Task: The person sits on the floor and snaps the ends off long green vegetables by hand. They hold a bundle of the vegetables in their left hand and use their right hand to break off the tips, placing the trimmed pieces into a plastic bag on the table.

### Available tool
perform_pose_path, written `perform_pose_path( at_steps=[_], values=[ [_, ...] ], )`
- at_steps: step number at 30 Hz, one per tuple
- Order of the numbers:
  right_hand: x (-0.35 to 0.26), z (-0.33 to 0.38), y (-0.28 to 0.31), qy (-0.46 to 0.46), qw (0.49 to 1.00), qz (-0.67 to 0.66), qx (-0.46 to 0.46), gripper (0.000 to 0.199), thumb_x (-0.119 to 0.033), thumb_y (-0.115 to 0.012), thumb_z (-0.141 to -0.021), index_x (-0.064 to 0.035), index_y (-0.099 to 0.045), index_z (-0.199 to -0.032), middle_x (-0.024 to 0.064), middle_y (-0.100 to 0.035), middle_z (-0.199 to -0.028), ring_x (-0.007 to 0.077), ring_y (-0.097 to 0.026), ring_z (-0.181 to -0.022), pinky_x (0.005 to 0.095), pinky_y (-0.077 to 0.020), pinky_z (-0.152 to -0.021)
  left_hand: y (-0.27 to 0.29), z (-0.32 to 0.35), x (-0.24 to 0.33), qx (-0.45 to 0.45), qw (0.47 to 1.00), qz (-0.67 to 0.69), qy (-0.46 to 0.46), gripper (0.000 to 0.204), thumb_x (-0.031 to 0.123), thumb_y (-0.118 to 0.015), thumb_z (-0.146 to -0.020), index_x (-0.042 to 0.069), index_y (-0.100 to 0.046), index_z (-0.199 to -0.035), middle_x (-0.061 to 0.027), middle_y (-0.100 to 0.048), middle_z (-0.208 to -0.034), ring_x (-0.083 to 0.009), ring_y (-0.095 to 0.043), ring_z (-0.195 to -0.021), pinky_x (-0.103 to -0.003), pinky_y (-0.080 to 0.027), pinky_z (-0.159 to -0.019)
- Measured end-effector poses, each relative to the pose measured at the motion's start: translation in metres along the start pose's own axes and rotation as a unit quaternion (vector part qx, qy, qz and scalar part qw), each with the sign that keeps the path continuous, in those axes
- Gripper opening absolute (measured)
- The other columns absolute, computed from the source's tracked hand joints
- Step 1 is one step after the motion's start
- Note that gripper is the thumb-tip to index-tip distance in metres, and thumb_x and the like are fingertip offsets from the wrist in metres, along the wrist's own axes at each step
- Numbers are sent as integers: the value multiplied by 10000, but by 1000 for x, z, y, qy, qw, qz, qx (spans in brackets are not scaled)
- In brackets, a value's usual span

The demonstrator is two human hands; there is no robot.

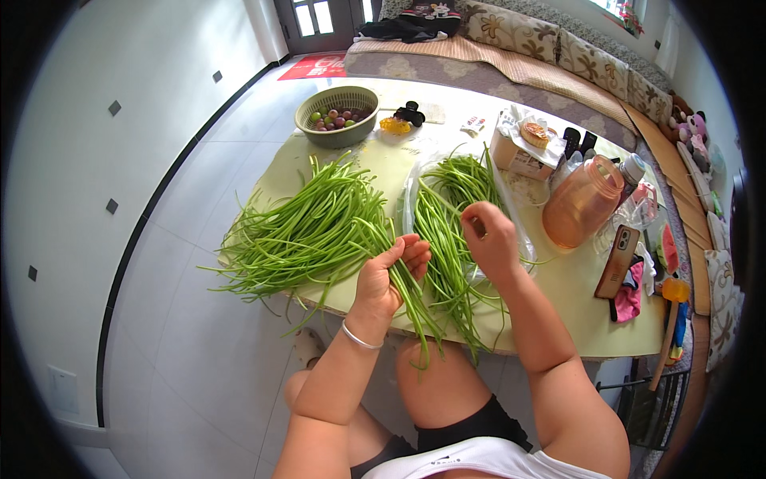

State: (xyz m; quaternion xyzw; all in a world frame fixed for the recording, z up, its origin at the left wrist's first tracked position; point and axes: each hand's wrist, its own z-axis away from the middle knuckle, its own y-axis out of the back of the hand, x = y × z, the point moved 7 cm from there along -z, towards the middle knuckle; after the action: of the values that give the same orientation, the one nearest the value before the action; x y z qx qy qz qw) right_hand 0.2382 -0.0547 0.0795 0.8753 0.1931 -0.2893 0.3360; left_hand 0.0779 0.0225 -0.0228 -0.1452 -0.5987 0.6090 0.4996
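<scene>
My left hand is curled around a bunch of long, thin green vegetable stems, whose lower ends hang past the table's near edge. A large loose heap of the same stems lies to its left. On the right, another pile of stems rests on a clear plastic bag. Over that pile my right hand is closed, thumb and fingers pinched together. A single pale green stem runs up to its fingertips. The palm side of the right hand is partly hidden.
On the pale yellow table stand a basket of grapes, a black hair claw, a box with a pastry and a pinkish jug. A phone leans at the right, near a wooden-handled mallet. A sofa lies beyond.
</scene>
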Motion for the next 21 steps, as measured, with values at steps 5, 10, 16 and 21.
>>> perform_pose_path(
  at_steps=[5, 10, 16, 21],
  values=[
    [-39, 17, -37, 97, 964, -50, -244, 96, -72, -677, -820, -44, -627, -897, 110, -633, -816, 268, -625, -665, 334, -513, -597, 5, -5, 4, 21, 998, 52, -28, 320, 170, -505, -969, 9, -535, -1244, -180, -642, -1152, -300, -625, -1065, -457, -507, -939],
    [-7, 12, -34, -62, 973, -92, -203, 163, -171, -714, -825, -24, -692, -892, 133, -659, -825, 261, -619, -683, 309, -497, -608, 6, -4, 14, -9, 996, 70, -63, 319, 173, -517, -969, 21, -522, -1249, -54, -586, -774, -208, -582, -748, -394, -506, -796],
    [62, -5, 2, 23, 964, 260, 54, 235, -90, -660, -819, -38, -655, -1048, 147, -645, -1021, 320, -609, -942, 416, -483, -818, -8, 1, 15, -6, 998, 58, -27, 324, 217, -527, -977, 38, -515, -1246, 19, -418, -616, -113, -424, -577, -316, -442, -639],
    [94, -7, -4, -36, 972, 232, 5, 229, -78, -669, -803, -12, -658, -1023, 137, -637, -935, 312, -607, -892, 397, -487, -800, -8, 1, 7, 17, 999, 35, -18, 330, 206, -528, -973, 46, -503, -1261, 19, -419, -611, -115, -425, -566, -315, -440, -631]
  ],
)
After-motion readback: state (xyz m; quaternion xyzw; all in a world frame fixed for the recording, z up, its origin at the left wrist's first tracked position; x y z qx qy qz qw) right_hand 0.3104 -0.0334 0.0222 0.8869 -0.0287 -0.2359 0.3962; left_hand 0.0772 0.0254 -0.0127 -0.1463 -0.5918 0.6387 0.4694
